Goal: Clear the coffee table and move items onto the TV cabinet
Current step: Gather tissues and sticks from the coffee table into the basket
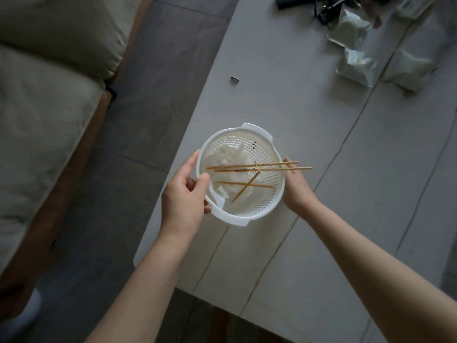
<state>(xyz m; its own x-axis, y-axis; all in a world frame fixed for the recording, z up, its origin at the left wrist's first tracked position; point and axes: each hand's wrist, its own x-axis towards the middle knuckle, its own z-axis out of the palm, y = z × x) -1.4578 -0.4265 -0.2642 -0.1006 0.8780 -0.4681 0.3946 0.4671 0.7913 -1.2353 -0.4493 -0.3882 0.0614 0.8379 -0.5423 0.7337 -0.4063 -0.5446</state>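
The person holds a white basket (241,174) over the near edge of the coffee table (333,194), the left hand (184,194) gripping its rim and the right hand (295,186) curled around the opposite side. Inside lie a crumpled tissue (227,159) and wooden sticks (257,168), two reaching past the rim. To carry it well, the basket should probably be kept level, so the sticks do not slide out.
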